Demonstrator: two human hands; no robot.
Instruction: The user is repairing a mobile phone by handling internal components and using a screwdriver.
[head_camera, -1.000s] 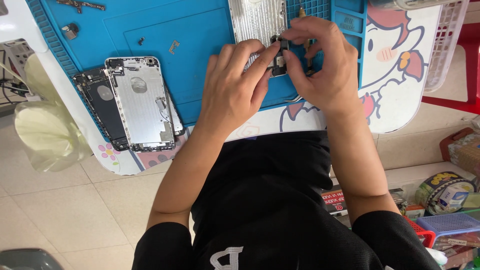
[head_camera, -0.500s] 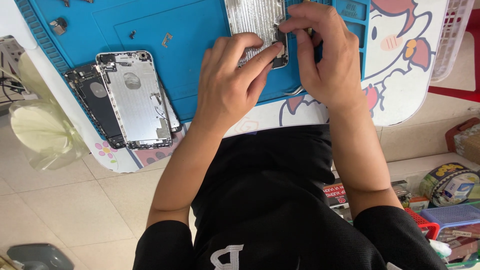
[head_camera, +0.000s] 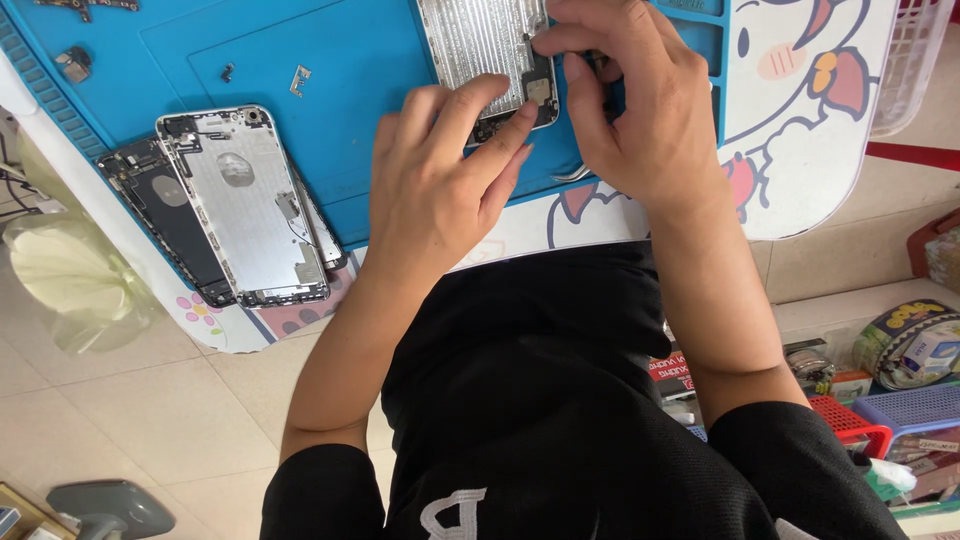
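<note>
Both hands meet at the near end of an opened phone housing, top centre of the frame.

Head view: the phone housing (head_camera: 487, 50) runs lengthwise up out of frame; left hand (head_camera: 440, 190) presses fingertips on its lower edge from below-left, right hand (head_camera: 640, 110) pinches a small part at its lower right corner, closer in.

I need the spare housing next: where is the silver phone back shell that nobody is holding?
In the head view, the silver phone back shell lies left of the left hand, at the blue mat's near-left corner, overlapping a dark phone part.
</note>
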